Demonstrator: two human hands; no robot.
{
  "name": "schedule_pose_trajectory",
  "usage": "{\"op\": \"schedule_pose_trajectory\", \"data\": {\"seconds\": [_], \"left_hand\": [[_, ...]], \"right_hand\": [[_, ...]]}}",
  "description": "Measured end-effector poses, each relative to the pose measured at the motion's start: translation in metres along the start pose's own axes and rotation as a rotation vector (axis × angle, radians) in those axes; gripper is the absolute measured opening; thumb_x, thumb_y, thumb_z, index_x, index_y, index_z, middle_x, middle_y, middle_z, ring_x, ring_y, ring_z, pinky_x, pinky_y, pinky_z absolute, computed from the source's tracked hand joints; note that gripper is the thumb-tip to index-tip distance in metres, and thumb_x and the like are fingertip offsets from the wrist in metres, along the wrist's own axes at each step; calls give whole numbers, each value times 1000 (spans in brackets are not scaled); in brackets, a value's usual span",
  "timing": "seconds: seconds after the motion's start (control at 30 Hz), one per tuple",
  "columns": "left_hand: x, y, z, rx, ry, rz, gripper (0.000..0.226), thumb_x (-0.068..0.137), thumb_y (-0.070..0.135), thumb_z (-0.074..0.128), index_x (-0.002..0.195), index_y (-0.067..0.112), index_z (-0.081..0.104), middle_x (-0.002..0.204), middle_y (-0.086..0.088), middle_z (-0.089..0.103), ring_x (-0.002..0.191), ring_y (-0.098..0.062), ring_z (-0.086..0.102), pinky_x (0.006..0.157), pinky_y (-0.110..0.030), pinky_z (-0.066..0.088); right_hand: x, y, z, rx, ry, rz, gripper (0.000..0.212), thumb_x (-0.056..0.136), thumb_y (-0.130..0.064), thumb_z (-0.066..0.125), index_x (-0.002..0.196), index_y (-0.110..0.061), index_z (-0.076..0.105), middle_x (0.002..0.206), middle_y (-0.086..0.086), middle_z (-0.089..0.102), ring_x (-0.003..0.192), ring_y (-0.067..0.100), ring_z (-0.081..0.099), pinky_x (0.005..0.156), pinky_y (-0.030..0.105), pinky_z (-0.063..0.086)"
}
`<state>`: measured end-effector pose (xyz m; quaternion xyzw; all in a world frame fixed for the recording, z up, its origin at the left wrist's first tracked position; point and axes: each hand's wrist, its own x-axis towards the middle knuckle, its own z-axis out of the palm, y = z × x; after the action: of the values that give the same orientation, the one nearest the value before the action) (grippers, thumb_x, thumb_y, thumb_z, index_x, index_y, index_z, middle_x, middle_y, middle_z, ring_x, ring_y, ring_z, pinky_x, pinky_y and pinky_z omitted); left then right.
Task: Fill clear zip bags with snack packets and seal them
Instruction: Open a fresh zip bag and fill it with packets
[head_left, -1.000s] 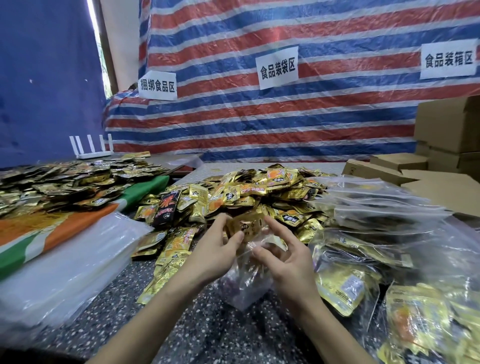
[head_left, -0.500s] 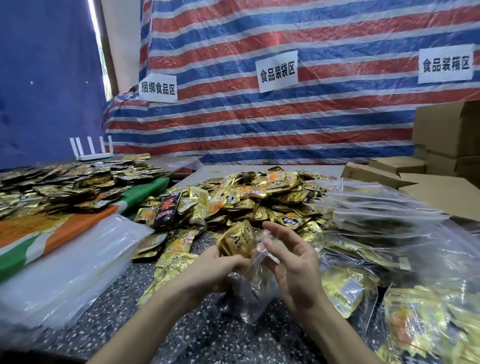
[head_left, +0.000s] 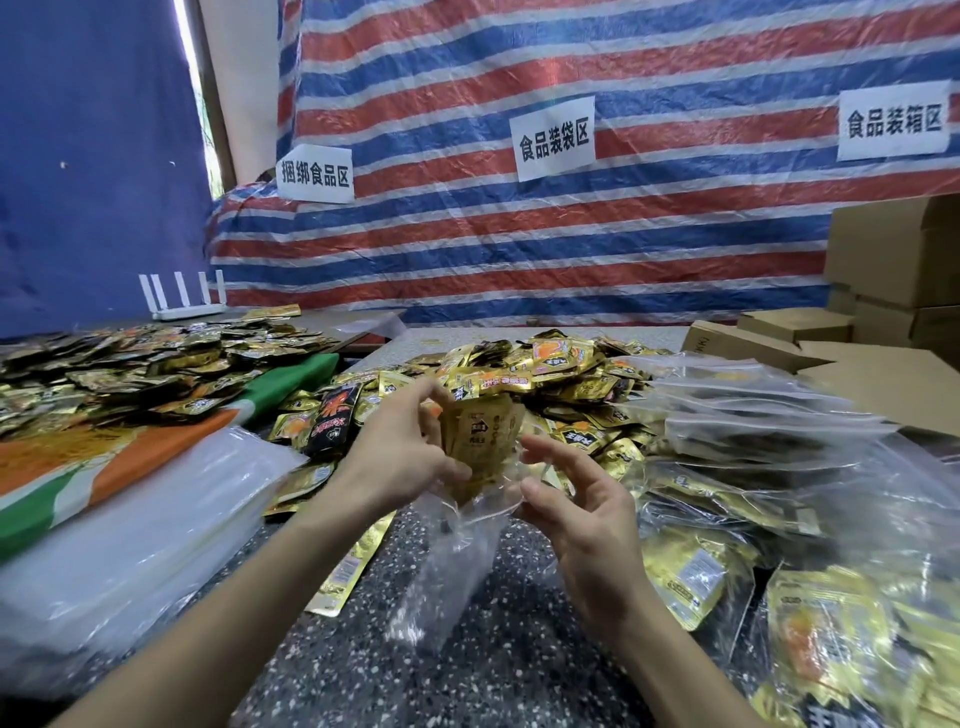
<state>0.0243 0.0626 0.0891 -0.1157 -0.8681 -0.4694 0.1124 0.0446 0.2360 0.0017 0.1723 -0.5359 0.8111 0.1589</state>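
Grips packets (head_left: 480, 441) in left hand (head_left: 400, 462), lower ends in bag (head_left: 452, 571) mouth above table (head_left: 519, 649); pinches bag rim with right hand (head_left: 576, 514); holds hands close but apart, just before pile (head_left: 545, 374).

Left hand (head_left: 400, 462) and right hand (head_left: 576, 519): bare. Left forearm (head_left: 234, 597) and right forearm (head_left: 675, 670): bare, unsleeved. Fingernails (head_left: 527, 488) appear short; view blurred.

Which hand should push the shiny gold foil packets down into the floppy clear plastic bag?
Left, probably. The left hand grips the stack of gold foil packets right at the mouth of the clear plastic bag, while the right hand holds that mouth open at its rim.
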Motion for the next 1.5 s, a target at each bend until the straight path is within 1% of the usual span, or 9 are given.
{"op": "schedule_pose_trajectory", "data": {"seconds": [0.2, 0.37, 0.57, 0.73, 0.97, 1.1, 1.2, 1.43, 1.5], "left_hand": [[7, 17, -24, 5, -191, 1, 53, 63, -20, 77, 97, 21, 70, 82, -5, 74, 74, -16, 70, 67, -34, 56], [14, 16, -30, -213, 62, 105, 40, 67, -22, 75, 94, 7, 70, 83, -10, 74, 77, -20, 70, 64, -29, 58], [30, -17, -40, -790, -368, 97, 70, 63, 43, 89, 121, 11, 65, 127, -11, 67, 121, -27, 63, 97, -43, 55], [54, -91, -11, 114, 104, -326, 29, 88, 33, 73, 98, 9, 60, 106, -10, 66, 94, -24, 61, 94, -47, 51], [64, -128, 9, 793, 89, -557, 96, 79, 57, 75, 141, -2, 30, 136, -21, 53, 126, -38, 51, 97, -44, 49], [70, -120, 2, 698, 33, -549, 78, 83, 38, 75, 137, -5, 38, 108, -9, 65, 96, -26, 64, 72, -34, 52], [71, -114, -8, 522, 14, -518, 30, 82, 24, 71, 98, 2, 59, 86, -9, 61, 75, -21, 58, 54, -27, 41], [70, -96, -40, -88, 225, -488, 37, 83, -4, 54, 118, -13, 52, 94, -20, 54, 82, -31, 55, 62, -33, 43], [64, -84, -45, -319, 271, -476, 12, 83, -9, 51, 93, -6, 56, 85, -14, 49, 70, -22, 48, 64, -31, 39]], "right_hand": [[-1, -4, 0, -14, 17, -80, 35, 84, -1, 68, 113, -20, 74, 119, 4, 71, 96, 28, 73, 83, 37, 59], [-3, -9, 0, -33, 51, -149, 36, 88, -4, 69, 118, -24, 72, 120, 3, 70, 87, 22, 71, 75, 29, 58], [-6, -14, 2, -154, 47, -238, 43, 86, -18, 67, 127, -31, 65, 133, -2, 63, 101, 22, 65, 78, 23, 56], [-7, -14, 4, -254, 12, -288, 45, 87, -18, 65, 127, -38, 64, 129, -7, 62, 102, 15, 65, 80, 23, 57], [-6, -12, 3, -261, -4, -276, 42, 87, -17, 65, 123, -38, 66, 128, -13, 63, 97, 14, 65, 74, 26, 58], [-6, -13, 1, -250, -9, -255, 41, 88, -18, 65, 124, -36, 67, 129, -11, 63, 101, 17, 65, 75, 25, 57], [-6, -12, 1, -241, -20, -240, 40, 88, -18, 65, 124, -34, 68, 129, -10, 63, 101, 21, 67, 77, 27, 58], [-7, -14, 2, -258, -34, -239, 39, 87, -18, 65, 122, -36, 68, 126, -8, 64, 95, 22, 68, 73, 28, 58], [-8, -14, 2, -255, -31, -233, 39, 87, -19, 65, 122, -36, 68, 127, -8, 64, 95, 23, 68, 73, 29, 58]]}}
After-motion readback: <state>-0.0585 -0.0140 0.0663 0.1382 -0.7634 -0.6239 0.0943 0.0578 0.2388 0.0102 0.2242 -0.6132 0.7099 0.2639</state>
